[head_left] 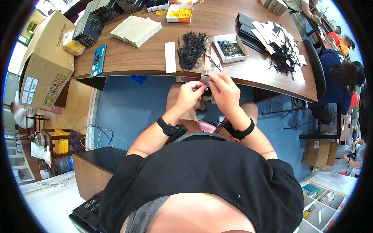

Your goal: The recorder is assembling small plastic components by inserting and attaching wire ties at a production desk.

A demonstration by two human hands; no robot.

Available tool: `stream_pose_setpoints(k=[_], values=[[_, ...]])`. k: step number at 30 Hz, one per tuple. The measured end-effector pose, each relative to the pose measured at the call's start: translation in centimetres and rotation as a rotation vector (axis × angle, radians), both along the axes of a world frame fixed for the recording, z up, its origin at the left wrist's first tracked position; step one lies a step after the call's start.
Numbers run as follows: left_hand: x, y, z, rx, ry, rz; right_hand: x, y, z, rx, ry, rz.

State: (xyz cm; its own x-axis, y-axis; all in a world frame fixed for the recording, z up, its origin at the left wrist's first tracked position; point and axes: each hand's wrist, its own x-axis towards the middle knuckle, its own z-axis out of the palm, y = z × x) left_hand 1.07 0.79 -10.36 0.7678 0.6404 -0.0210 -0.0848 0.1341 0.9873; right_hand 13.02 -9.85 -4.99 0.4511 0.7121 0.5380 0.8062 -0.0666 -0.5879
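Both of my hands are raised over my lap, just in front of the table's near edge. Thumb and finger of my left hand (190,95) pinch together on something tiny and dark that I cannot make out. Close beside it, my right hand (226,92) has its fingers bent in toward the thumb; whatever lies between them is too small to tell. On the table beyond them lie a bundle of black cords (191,50), a white card strip (170,57) and a small clear packet (207,60). A white open box (236,59) holds small black pieces.
White tags with black cords (285,54) are heaped at the right of the table (143,64). A blue phone (98,61), pale card stacks (136,31) and a box of yellow bands (179,19) lie leftward. A large carton (48,64) stands left; a person (330,73) sits at right.
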Motion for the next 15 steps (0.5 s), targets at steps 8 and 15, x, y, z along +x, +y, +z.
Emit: stream_pose_setpoints(k=[8,15], values=[[0.0,0.0,-0.4,-0.037,-0.047,-0.043,-0.4,0.6,0.1,0.064,-0.067,0.066],[-0.4,-0.3,-1.5,-0.006,-0.049,0.019,-0.7,0.6,-0.4,-0.075,0.367,0.085]])
